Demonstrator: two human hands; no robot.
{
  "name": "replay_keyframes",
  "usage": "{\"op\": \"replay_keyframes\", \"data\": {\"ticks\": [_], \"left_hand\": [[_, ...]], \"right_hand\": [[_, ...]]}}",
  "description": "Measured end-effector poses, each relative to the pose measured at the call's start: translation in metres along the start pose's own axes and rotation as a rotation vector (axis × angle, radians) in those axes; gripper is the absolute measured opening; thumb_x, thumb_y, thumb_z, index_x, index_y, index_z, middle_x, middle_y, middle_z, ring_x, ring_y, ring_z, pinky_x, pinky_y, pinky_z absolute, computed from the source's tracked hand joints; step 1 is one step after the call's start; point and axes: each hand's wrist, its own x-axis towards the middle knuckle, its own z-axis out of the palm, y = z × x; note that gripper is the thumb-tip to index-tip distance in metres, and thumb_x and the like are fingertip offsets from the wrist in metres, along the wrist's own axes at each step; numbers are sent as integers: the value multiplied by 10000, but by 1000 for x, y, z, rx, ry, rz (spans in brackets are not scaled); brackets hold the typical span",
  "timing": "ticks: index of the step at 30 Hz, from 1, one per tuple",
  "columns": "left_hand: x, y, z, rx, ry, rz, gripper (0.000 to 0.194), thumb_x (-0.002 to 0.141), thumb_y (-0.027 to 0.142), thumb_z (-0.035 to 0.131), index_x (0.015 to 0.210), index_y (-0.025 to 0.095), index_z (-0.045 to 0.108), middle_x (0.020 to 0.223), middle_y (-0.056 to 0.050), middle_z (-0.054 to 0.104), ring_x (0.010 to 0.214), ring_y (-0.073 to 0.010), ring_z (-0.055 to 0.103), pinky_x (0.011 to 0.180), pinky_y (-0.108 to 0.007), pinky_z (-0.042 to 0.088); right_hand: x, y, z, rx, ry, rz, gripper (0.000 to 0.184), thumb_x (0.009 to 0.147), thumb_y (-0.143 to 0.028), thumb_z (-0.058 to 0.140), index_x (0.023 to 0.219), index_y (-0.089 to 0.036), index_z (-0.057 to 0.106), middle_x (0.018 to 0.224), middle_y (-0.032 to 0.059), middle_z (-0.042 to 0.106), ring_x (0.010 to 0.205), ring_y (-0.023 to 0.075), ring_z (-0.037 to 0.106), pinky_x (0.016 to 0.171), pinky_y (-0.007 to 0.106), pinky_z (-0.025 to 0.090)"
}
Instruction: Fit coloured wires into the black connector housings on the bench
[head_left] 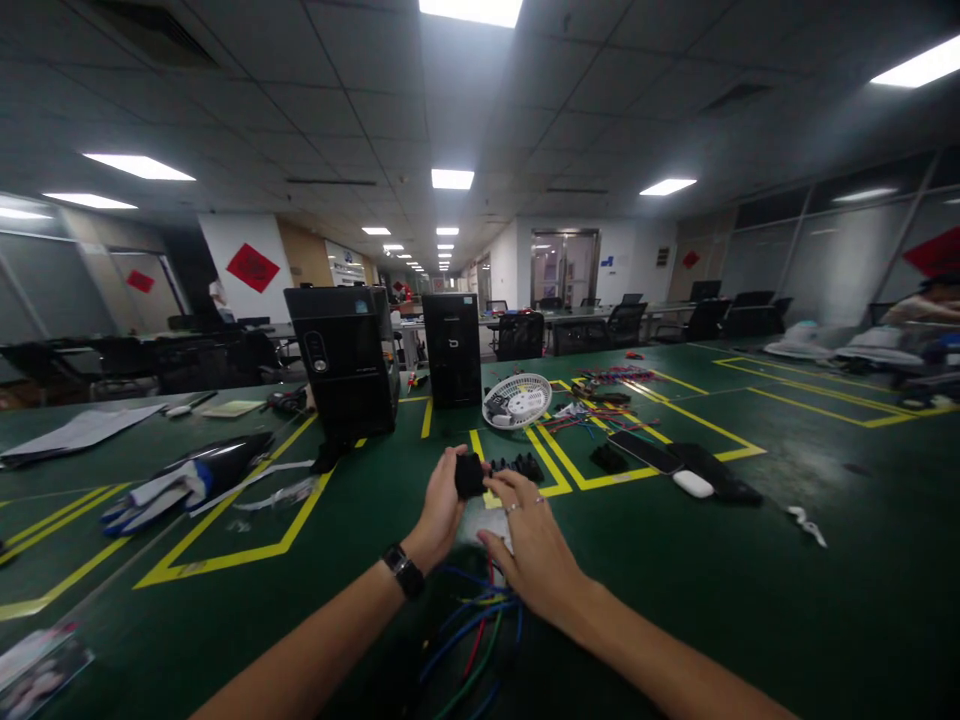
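Observation:
My left hand [441, 505], with a dark watch on its wrist, is closed around a small black block [470, 476]. Close beside it, my right hand [534, 548] has its fingers stretched towards the block, with the thumb apart. One right fingertip seems to touch the block's edge; nothing shows in its grasp. Past the right fingers lies a row of small black parts [519, 467]. Something white, partly covered, is on the table between the hands. Below my hands runs a loose bundle of blue, green and red wires [472, 635].
Two black computer cases [346, 365] stand at the back of the green table [750, 600]. A white basket [536, 398] and more coloured wires [592, 415] lie right of them. Nearer are a phone [646, 452], a white earbud case [692, 484] and, at left, gloves [161, 497].

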Motion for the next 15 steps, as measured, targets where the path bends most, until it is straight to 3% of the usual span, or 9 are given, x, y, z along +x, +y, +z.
{"op": "replay_keyframes", "data": {"ticks": [3,6,8,10,12,15], "left_hand": [[-11,-26,13,13,-43,-26,392,800,469,637,1037,157,621,1010,-76,663,921,-173,624,821,-276,487],[-12,-32,18,125,-135,-82,434,804,498,611,1082,165,603,1074,-106,648,963,-204,616,858,-324,479],[-15,-20,14,334,-196,-46,493,794,475,630,1190,190,564,1124,-126,637,992,-231,611,894,-373,465],[-28,-1,3,628,-287,84,543,773,443,662,1257,221,550,1167,-134,625,1055,-262,584,966,-421,421],[-49,19,-14,929,-436,214,532,775,447,655,1268,267,569,1236,-122,599,1154,-291,529,1039,-462,358],[-86,32,-43,1300,-623,256,662,744,493,673,1362,367,470,1423,-86,470,1311,-344,391,1078,-538,300]], "right_hand": [[8,21,-5,67,-17,-60,706,795,-181,680,1420,-218,353,1402,124,430,1299,263,386,1088,445,338],[17,53,-11,77,-95,-57,627,806,-152,661,1379,-232,420,1313,100,525,1234,231,459,1067,413,363],[25,82,-19,-4,-141,20,572,807,-140,649,1345,-200,466,1314,118,525,1236,234,458,1068,409,351],[32,115,-31,-98,-192,121,555,789,-106,643,1322,-151,494,1313,148,520,1240,248,456,1067,405,338],[38,147,-41,-125,-230,170,533,771,-64,623,1291,-124,525,1278,164,539,1211,266,484,1047,416,347],[43,181,-44,-131,-300,200,521,737,-26,612,1248,-120,570,1229,159,572,1155,267,536,1014,393,373]]}}
